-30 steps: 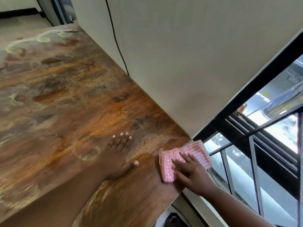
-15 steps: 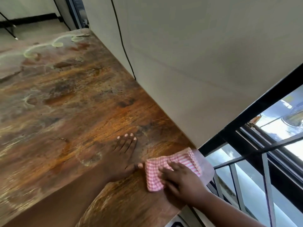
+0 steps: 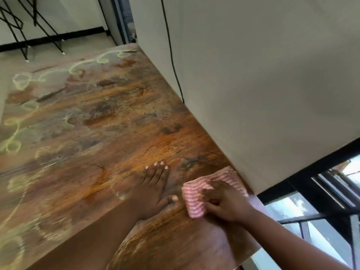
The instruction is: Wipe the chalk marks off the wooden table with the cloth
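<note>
The wooden table (image 3: 120, 137) fills most of the view, with one long edge set against a pale wall (image 3: 263, 75). A thin black cable (image 3: 171, 55) runs down the wall and meets the table edge.

The right hand (image 3: 227, 203) presses a pink-and-white checked cloth (image 3: 196, 195) flat onto the table surface near the corner beside the wall. The fingers (image 3: 209, 191) are curled down over the cloth, gripping it against the wood. The cloth is folded, and its far end reaches the base of the wall.

The left hand (image 3: 153, 188) lies flat on the table just beside the cloth, palm down, fingers straight and together, thumb spread toward the cloth. It holds nothing. The thumb tip sits close to the cloth edge; contact cannot be determined.

Pale yellow-green chalk marks (image 3: 21, 80), loops and curls, remain on the far and left parts of the table, well apart from the cloth. Fainter smeared chalk shows near the lower left edge.

A black-framed window (image 3: 321, 201) stands to the right of the table corner. Black metal legs (image 3: 17, 26) stand on the floor beyond the far end.
</note>
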Demonstrator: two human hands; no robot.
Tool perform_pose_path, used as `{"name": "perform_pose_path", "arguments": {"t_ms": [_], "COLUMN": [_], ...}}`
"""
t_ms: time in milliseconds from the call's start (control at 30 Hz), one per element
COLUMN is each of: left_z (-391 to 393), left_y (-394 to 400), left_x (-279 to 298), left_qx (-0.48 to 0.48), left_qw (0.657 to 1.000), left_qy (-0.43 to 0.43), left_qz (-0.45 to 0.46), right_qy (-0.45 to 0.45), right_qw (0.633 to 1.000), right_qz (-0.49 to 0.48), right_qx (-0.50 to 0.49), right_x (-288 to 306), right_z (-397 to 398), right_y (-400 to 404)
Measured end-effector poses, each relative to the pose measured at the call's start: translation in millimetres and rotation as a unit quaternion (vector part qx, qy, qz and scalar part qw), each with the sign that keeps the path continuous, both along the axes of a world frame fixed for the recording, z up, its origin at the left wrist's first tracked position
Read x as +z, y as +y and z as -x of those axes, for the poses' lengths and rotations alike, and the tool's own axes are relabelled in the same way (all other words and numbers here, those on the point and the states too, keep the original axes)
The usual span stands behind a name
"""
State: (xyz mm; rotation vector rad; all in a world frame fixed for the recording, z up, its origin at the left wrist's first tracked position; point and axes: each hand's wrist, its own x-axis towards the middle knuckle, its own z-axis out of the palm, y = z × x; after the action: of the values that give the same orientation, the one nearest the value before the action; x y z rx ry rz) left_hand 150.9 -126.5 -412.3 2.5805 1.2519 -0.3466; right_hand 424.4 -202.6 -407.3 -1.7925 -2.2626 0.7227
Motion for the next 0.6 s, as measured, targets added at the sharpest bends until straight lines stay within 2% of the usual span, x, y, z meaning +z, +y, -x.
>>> {"name": "perform_pose_path", "arguments": {"t_ms": [100,233,300,400,467,500,600], "left_z": [0.0,-2.0,-2.7,2.0,8.1,11.9,25.0], "left_y": [-2.5,-3.1,-5.0,-11.3,-15.2,-16.8,-21.6], "left_x": [-1.4,-2.1,-2.4,-3.7,-4.3,-4.3,-3.5], "left_qx": [0.007,0.021,0.023,0.023,0.029,0.032,0.038], "left_qw": [1.0,1.0,1.0,1.0,0.999,0.999,0.999], "left_qy": [0.001,0.002,0.0,0.01,0.009,0.008,0.016], "left_qz": [0.005,0.003,0.001,-0.003,-0.007,-0.009,-0.005], "right_qy": [-0.037,-0.033,-0.03,-0.034,-0.006,0.002,0.003], "right_qw": [0.991,0.972,0.982,0.998,0.991,0.992,1.0], "right_qz": [-0.052,-0.021,-0.014,-0.007,-0.003,-0.003,-0.011], "right_qx": [-0.117,-0.23,-0.188,0.053,0.134,0.124,0.006], "right_x": [4.8,-8.5,-15.1,-16.5,-10.2,-5.1,4.1], "right_z": [-22.5,20.4,35.4,32.3,11.1,-2.6,-19.7], "right_y": [19.6,71.9,79.5,45.9,14.3,7.5,28.1]}}
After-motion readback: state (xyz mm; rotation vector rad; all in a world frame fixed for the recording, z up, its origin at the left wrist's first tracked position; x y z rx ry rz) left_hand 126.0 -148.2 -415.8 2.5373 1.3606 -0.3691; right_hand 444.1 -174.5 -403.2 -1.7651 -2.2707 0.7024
